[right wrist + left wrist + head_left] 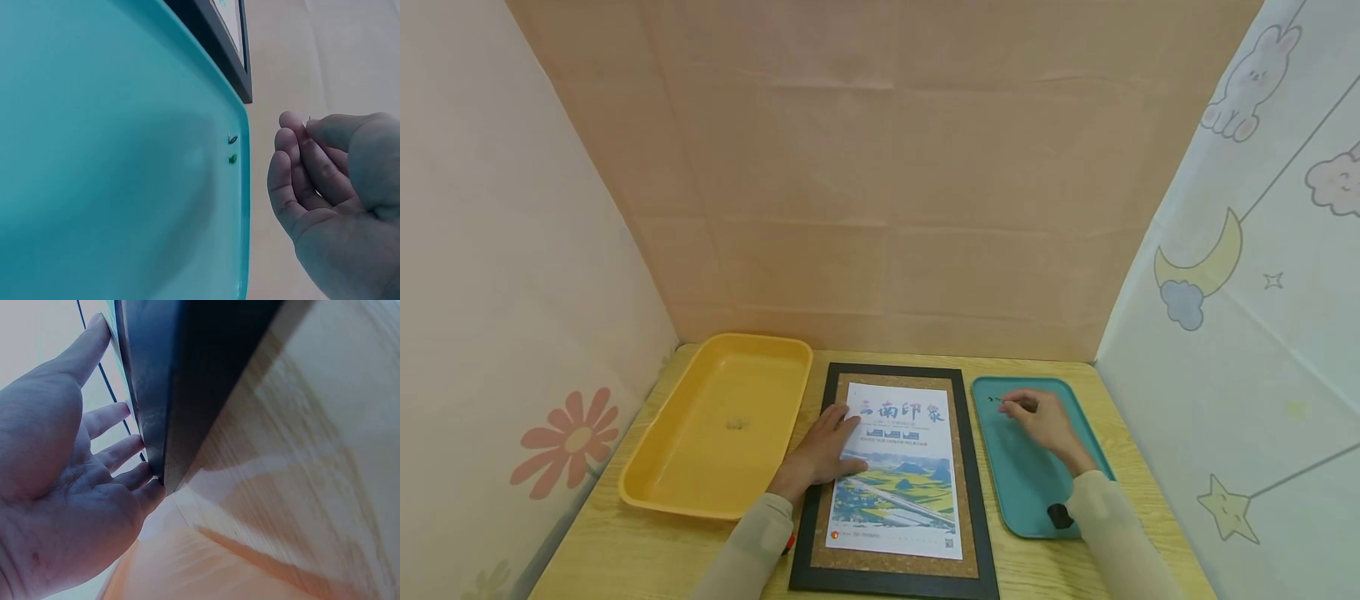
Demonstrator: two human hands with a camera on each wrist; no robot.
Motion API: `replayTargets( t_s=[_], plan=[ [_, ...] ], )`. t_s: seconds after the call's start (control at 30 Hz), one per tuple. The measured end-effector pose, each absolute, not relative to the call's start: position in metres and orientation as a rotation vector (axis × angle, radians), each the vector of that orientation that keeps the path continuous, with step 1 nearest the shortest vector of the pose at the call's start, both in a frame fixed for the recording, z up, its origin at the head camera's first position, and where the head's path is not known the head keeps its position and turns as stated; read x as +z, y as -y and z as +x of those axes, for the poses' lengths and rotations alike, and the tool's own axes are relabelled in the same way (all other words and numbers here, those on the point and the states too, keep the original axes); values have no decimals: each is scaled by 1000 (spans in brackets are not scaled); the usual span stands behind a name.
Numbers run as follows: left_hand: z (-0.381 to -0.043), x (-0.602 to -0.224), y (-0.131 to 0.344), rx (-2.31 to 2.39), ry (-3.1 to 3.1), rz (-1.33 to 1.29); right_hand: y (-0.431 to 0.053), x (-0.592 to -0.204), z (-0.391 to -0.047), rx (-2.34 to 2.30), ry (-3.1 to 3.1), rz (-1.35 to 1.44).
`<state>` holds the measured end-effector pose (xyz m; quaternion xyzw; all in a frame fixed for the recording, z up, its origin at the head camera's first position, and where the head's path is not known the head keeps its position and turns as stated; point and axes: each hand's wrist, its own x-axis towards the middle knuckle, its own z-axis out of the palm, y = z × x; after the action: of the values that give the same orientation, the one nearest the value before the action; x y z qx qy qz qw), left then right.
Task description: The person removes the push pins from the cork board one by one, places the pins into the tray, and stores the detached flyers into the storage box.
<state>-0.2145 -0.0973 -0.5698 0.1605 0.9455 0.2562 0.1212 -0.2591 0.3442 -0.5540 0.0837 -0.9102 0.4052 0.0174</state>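
A printed landscape poster [895, 500] lies on a cork board [902, 567] with a black frame [972, 467]. My left hand [823, 450] rests over the poster's left edge, fingers spread; in the left wrist view its fingertips reach past the dark frame edge [153, 381]. Above the far end of a teal tray [1022, 467], my right hand [1045, 423] pinches a tiny pushpin [307, 122] between thumb and index finger, most of it hidden. A green pushpin [232, 159] and another small pin [232, 139] lie in the tray near its rim.
A yellow tray [700, 450] stands left of the framed board. Beside the right sleeve is a small black object [1060, 516], and a red-and-black one [788, 543] shows by the left sleeve. Cloth walls [887, 208] enclose the wooden table [625, 558].
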Motion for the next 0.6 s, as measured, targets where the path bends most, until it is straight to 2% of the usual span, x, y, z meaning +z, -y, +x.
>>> replayTargets(
  t_s=[0.6],
  plan=[
    [-215, -571, 98, 734, -2764, 472, -365, -563, -266, 1167, 2892, 111]
  ],
)
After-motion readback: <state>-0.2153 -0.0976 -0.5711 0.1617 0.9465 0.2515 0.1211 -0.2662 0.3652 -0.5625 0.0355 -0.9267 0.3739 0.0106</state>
